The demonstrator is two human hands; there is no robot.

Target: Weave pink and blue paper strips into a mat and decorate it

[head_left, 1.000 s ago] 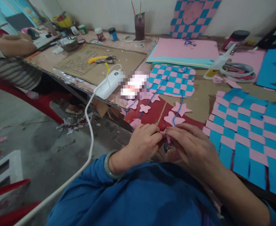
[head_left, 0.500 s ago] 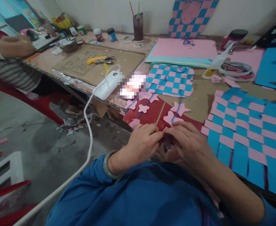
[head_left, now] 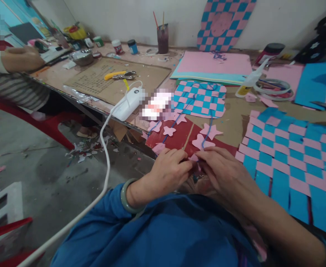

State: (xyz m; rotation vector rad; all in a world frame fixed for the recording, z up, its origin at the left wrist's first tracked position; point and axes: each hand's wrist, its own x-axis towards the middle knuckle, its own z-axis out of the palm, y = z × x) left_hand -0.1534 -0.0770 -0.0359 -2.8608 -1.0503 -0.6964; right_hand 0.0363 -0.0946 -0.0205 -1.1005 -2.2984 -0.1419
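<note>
At the table's front edge, my left hand [head_left: 171, 167] and my right hand [head_left: 221, 168] meet, fingers pinched on a small pink paper cutout [head_left: 194, 158]. Fingertips hide part of its outline. Just beyond it, a blue string [head_left: 211, 124] runs down from a small pink-and-blue woven paper piece [head_left: 199, 99]. Along that string lie a pink paper star [head_left: 212, 132] and a wavy-edged pink cutout [head_left: 203, 142]. Left of these, a pink butterfly-shaped cutout [head_left: 169, 131] and others rest by more blue strings on red card [head_left: 179, 135].
A larger woven paper sheet [head_left: 290, 157] lies on my right. Farther back are a glue bottle [head_left: 244, 87], stacked paper [head_left: 213, 63], yellow-handled pliers [head_left: 121, 75] and a white power bank [head_left: 129, 104] with a cable. A person's arm [head_left: 20, 59] rests at far left.
More of the pink cutout shows between my fingertips, and my right hand has shifted slightly. The whole view has tilted a little; the things on the table lie as before.
</note>
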